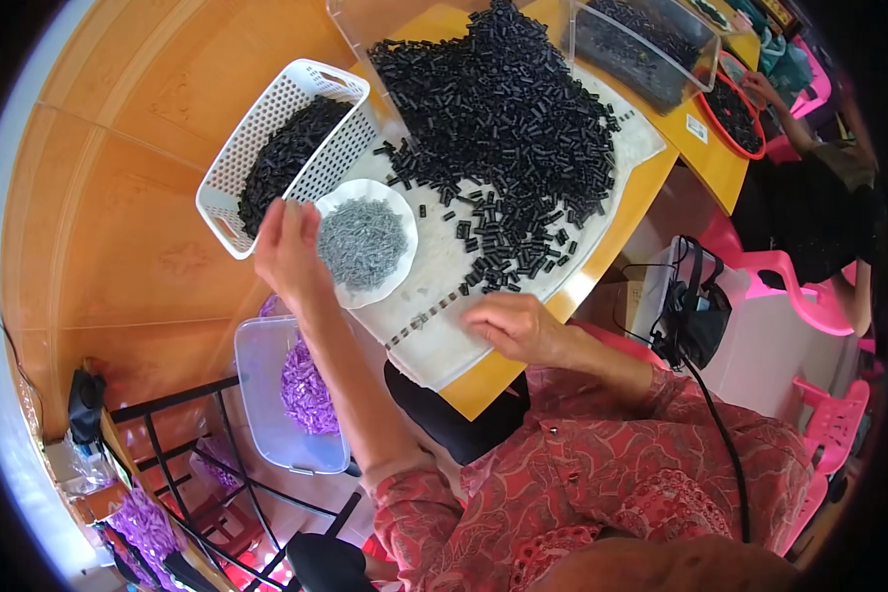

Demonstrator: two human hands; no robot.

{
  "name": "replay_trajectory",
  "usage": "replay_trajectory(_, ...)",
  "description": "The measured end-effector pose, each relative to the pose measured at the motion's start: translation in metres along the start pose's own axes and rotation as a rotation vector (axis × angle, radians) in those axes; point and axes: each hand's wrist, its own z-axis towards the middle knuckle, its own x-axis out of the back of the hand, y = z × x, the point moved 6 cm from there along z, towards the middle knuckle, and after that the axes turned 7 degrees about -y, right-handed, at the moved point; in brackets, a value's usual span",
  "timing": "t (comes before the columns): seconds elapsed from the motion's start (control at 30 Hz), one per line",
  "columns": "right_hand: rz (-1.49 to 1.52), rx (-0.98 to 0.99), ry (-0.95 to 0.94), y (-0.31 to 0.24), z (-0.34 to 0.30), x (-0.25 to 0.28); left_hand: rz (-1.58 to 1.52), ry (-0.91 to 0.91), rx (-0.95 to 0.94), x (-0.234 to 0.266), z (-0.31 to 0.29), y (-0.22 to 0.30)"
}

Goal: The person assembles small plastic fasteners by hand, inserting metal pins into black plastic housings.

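Note:
My left hand (291, 259) is raised at the near corner of a white perforated basket (229, 163) with dark pieces in it. Its fingers are drawn together; whatever they may hold is too small to make out. Right beside it, a white scalloped dish (406, 210) holds many small grey, see-through pieces (363, 242). My right hand (513, 326) is over the cloth's near edge with curled fingers, and anything in its grip is hidden. Just beyond it, a large heap of small black tubular pieces (508, 123) spreads over a pale cloth (434, 350).
Two clear plastic boxes stand at the back, one a see-through bin (641, 59) with black pieces. Below the left forearm is a tub (266, 395) of purple pieces. At right, another person's hand (757, 91) is over a red basket (735, 123), near pink chairs (799, 296).

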Motion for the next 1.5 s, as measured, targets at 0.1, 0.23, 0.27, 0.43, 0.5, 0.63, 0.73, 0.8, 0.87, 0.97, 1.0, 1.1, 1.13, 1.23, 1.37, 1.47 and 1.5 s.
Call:
replay_trajectory(0.1,-0.152,-0.028,0.151,0.019,0.011,0.026,-0.029,-0.063,0.071,-0.003,-0.062,-0.01)
replay_trajectory(0.23,-0.253,-0.097,0.329,0.038,0.029,0.061,0.025,-0.037,0.189,-0.008,-0.134,-0.033)
replay_trajectory(0.27,-0.36,-0.155,0.363,0.044,0.031,0.068,0.013,-0.044,0.239,-0.008,-0.148,-0.043)
replay_trajectory(0.43,-0.586,-0.303,0.398,0.064,0.045,0.079,-0.082,-0.065,0.355,-0.008,-0.192,-0.063)
replay_trajectory(0.5,-0.615,-0.325,0.355,0.071,0.052,0.079,-0.087,-0.06,0.356,-0.007,-0.2,-0.066)
replay_trajectory(0.63,-0.687,-0.323,0.289,0.077,0.061,0.076,-0.12,-0.057,0.373,-0.003,-0.212,-0.071)
replay_trajectory(0.73,-0.742,-0.308,0.211,0.082,0.064,0.071,-0.134,-0.062,0.38,-0.004,-0.218,-0.074)
replay_trajectory(0.8,-0.651,-0.302,0.174,0.078,0.064,0.07,-0.133,-0.051,0.384,-0.001,-0.219,-0.075)
replay_trajectory(0.87,-0.565,-0.297,0.138,0.078,0.063,0.069,-0.136,-0.042,0.389,0.002,-0.22,-0.078)
replay_trajectory(0.97,-0.611,-0.334,0.208,0.078,0.062,0.079,-0.155,-0.035,0.401,0.002,-0.22,-0.081)
replay_trajectory(1.0,-0.624,-0.374,0.224,0.081,0.064,0.08,-0.151,-0.038,0.412,0.003,-0.22,-0.083)
replay_trajectory(1.1,-0.688,-0.384,0.245,0.085,0.071,0.082,-0.145,-0.04,0.424,0.003,-0.22,-0.084)
replay_trajectory(1.13,-0.738,-0.356,0.252,0.085,0.074,0.083,-0.142,-0.039,0.427,0.003,-0.22,-0.084)
replay_trajectory(1.23,-0.869,-0.394,0.211,0.088,0.081,0.082,-0.163,-0.04,0.435,0.002,-0.22,-0.086)
replay_trajectory(1.37,-0.798,-0.403,0.144,0.088,0.083,0.082,-0.168,-0.033,0.434,0.004,-0.22,-0.086)
replay_trajectory(1.47,-0.717,-0.464,0.088,0.089,0.08,0.086,-0.168,-0.038,0.43,0.006,-0.22,-0.089)
replay_trajectory(1.5,-0.665,-0.502,0.078,0.09,0.078,0.088,-0.177,-0.053,0.44,0.007,-0.219,-0.09)
